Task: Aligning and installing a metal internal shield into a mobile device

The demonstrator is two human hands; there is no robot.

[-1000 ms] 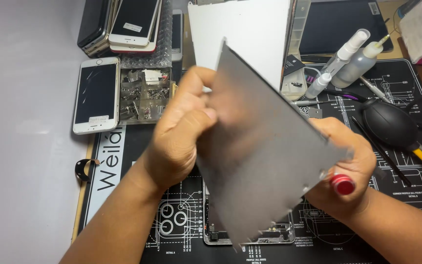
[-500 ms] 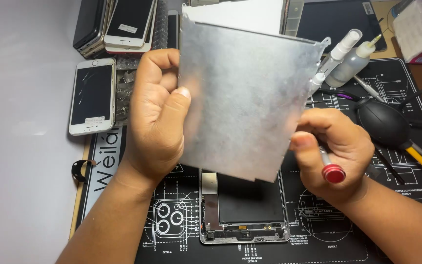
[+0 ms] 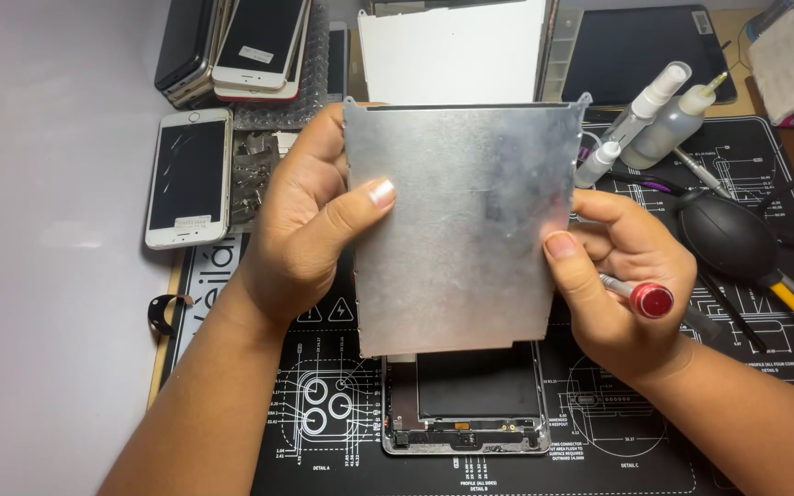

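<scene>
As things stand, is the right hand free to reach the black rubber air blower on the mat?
Probably not yet: the right hand pinches the thin silver metal plate and grips a red-capped screwdriver. The black rubber air blower lies just beside it, unobstructed.

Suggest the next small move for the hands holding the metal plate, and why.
Probably set the metal plate aside, off the mat: both the left hand and right hand pinch it upright above the opened device, and the right also grips a red-capped screwdriver.
</scene>
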